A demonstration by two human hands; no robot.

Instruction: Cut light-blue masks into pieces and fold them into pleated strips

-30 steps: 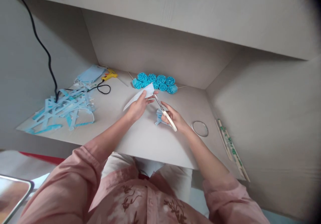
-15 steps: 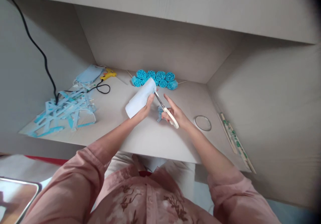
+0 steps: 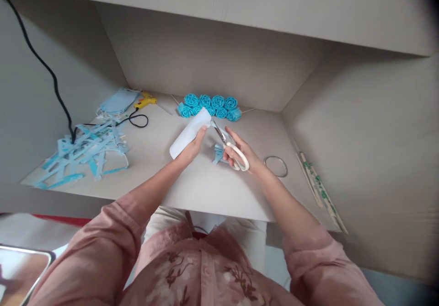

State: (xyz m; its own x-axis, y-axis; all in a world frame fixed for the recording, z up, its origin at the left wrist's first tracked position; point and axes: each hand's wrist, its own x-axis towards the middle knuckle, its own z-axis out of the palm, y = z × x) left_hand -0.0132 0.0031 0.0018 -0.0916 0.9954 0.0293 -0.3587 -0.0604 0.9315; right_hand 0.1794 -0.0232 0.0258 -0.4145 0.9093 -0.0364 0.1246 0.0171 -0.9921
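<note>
My left hand [image 3: 195, 145] is closed on a pale blue sheet of face mask fabric [image 3: 188, 134], held tilted above the table. A pair of scissors [image 3: 242, 156] with cream handles is in my right hand [image 3: 245, 148], fingers through the loops. Its blades meet the upper right end of the sheet and stand somewhat apart. A narrow light strip shows beside the blades near my right fingers. Under my right hand lie small blue cut pieces [image 3: 218, 153], partly covered by it. Behind the sheet sit several blue rolled roses [image 3: 217, 102] in two rows.
A tangled heap of blue strips [image 3: 87, 153] lies at the left, with folded face masks [image 3: 119, 101] and a yellow glue gun [image 3: 146, 100] behind it. A black cord [image 3: 48, 66] hangs there. On the right are a metal ring [image 3: 276, 166] and wrapped chopsticks [image 3: 322, 191].
The scissors' handles have spread and turned slightly. A thin strip now shows at the sheet's cut end. The view has shifted a little.
</note>
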